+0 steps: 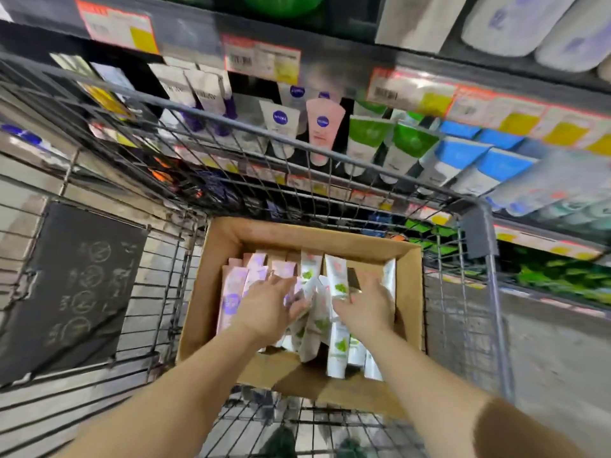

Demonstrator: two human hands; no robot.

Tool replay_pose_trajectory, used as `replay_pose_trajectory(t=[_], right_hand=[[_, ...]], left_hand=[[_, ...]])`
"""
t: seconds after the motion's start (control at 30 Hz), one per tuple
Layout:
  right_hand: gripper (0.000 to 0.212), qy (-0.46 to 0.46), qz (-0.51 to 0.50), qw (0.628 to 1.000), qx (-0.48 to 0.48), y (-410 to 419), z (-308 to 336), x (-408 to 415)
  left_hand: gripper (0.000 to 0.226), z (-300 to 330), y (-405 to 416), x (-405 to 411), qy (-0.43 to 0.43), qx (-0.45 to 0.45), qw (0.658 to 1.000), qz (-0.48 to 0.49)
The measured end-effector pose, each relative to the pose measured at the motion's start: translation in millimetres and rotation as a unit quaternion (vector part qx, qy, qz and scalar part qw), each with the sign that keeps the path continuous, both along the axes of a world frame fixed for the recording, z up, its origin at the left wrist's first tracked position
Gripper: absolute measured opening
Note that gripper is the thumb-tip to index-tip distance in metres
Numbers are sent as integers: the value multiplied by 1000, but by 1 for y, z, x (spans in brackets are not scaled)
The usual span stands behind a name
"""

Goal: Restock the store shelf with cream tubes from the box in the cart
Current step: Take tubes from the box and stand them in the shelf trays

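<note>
So I'm looking down into the cart (492,292) and both hands are sitting inside the box (211,259), which is resting on the cart's wire floor. My left hand (267,309) is lying on the pink and purple tubes (231,292) with its fingers reaching over to the white-green tubes (337,279) in the middle. My right hand (367,305) is lying over the green ones too, thumb touching one. Too much blur to tell if either hand is actually gripping a tube or just resting on it.

The tubes are filling the box's left and middle; there's some bare cardboard showing on the right side. The box walls are crowding my wrists on both sides. The cart's front rail (231,122) is cutting right across the shelf (330,44) beyond, where more tubes are standing in rows. A dark sign (72,285) is hanging on the cart's left wall.
</note>
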State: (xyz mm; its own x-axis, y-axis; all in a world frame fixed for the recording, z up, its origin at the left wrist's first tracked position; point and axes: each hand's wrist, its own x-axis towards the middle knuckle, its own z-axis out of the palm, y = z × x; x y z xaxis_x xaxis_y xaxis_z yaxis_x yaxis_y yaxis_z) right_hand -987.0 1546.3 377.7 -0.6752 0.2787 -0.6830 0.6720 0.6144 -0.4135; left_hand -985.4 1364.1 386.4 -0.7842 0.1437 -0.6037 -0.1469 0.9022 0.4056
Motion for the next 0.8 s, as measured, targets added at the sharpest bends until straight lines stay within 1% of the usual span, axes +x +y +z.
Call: replay_pose_trajectory(t=[0.03, 0.07, 0.1, 0.13, 0.17, 0.2, 0.23, 0.27, 0.3, 0.33, 0.37, 0.43, 0.53, 0.6, 0.7, 0.73, 0.8], right_hand=[[78, 13, 2, 1000, -26, -4, 7, 7], [79, 31, -3, 998, -58, -8, 13, 13], [78, 42, 3, 995, -85, -13, 16, 18], [79, 48, 19, 992, -112, -16, 20, 23], [79, 39, 37, 989, -139, -17, 21, 26], [79, 23, 47, 985, -162, -16, 20, 30], [77, 0, 57, 985, -165, -13, 18, 33], [76, -28, 74, 987, -142, -9, 16, 35], [75, -63, 118, 988, -82, -4, 12, 38], [75, -99, 167, 981, -12, 0, 7, 42], [74, -136, 195, 970, 47, 2, 2, 46], [68, -155, 199, 961, 110, -2, -8, 54], [50, -120, 164, 965, 167, -16, -20, 60], [39, -113, 108, 973, 172, -23, -28, 62], [32, -120, 24, 981, 149, -28, -33, 67], [31, -111, 9, 984, 141, -28, -33, 66], [31, -83, 10, 990, 111, -27, -32, 64]], left_hand=[[64, 4, 4, 1, -57, 59, 994, 73], [63, 8, 8, 2, -119, 129, 973, 148], [57, 12, 12, 4, -169, 197, 943, 206], [47, 16, 15, 5, -199, 240, 920, 236], [35, 19, 16, 6, -210, 267, 906, 254], [26, 21, 14, 7, -211, 279, 898, 267], [21, 21, 12, 8, -209, 285, 892, 282], [18, 20, 7, 8, -210, 286, 887, 295], [17, 16, 1, 8, -209, 288, 884, 305], [17, 14, -4, 8, -208, 287, 883, 309], [18, 12, -10, 8, -206, 285, 883, 310], [19, 7, -19, 9, -197, 278, 891, 301], [15, 4, -29, 14, -190, 263, 899, 293], [16, -1, -35, 18, -191, 251, 904, 290], [21, -1, -41, 23, -195, 243, 906, 285], [21, 0, -41, 24, -195, 242, 908, 280], [20, 4, -40, 22, -192, 244, 910, 275]])
